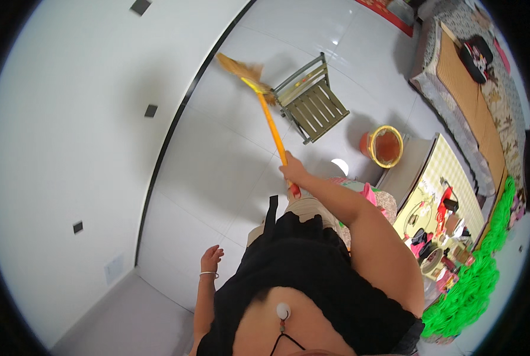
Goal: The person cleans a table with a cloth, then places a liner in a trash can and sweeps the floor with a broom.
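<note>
My right hand (293, 168) is wrapped round the orange handle of a straw broom (270, 121), which slants away from me toward the far left. The fanned tan bristles lie over the floor near the dark skirting, and their right end overlaps the frame of a small slatted folding chair (317, 108). Whether bristles and chair touch, I cannot tell. Down at my left side, my left hand (211, 259) hangs free of any object, its fingers loosely bent and apart, with a bracelet at the wrist.
Right of the chair stands a red bucket with a yellow rim (402, 145). A table with a checked cloth (437, 166) holds assorted small items. Beyond is a bed with a brown mat (469, 113). Bright green strands (466, 296) pile at the lower right. A white wall (99, 118) runs along the left.
</note>
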The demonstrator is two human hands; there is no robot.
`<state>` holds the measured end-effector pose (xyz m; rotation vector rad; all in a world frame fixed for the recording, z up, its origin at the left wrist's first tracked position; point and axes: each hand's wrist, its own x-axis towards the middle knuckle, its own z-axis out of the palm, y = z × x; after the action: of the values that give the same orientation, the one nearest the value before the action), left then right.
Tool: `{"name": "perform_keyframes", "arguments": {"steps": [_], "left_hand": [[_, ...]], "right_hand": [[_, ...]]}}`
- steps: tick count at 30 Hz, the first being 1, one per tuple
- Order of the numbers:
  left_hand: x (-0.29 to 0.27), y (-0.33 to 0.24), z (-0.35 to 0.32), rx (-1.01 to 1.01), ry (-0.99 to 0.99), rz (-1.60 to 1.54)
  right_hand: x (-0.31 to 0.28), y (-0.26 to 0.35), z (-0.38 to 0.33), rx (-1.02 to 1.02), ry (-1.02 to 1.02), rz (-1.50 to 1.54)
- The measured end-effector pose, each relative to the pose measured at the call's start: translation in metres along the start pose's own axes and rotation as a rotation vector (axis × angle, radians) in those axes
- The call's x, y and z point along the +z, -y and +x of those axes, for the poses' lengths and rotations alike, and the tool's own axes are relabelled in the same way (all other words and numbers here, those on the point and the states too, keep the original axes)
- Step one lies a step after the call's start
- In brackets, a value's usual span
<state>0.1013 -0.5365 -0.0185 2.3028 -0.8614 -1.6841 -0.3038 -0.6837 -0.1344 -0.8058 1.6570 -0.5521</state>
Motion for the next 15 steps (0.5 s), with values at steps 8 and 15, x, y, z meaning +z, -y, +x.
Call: {"name": "perform_keyframes", "arguments": {"steps": [8, 15], "left_hand": [[0.033, -0.110, 0.095, 0.277, 0.259, 0.651], [0.135, -0.272, 0.183, 0.666, 0.462, 1.039]], "right_hand": [[-0.107, 0.074, -0.080, 0.090, 0.380, 0.619], [-0.161, 0.109, -0.143, 0.069, 0.388, 0.862]]}}
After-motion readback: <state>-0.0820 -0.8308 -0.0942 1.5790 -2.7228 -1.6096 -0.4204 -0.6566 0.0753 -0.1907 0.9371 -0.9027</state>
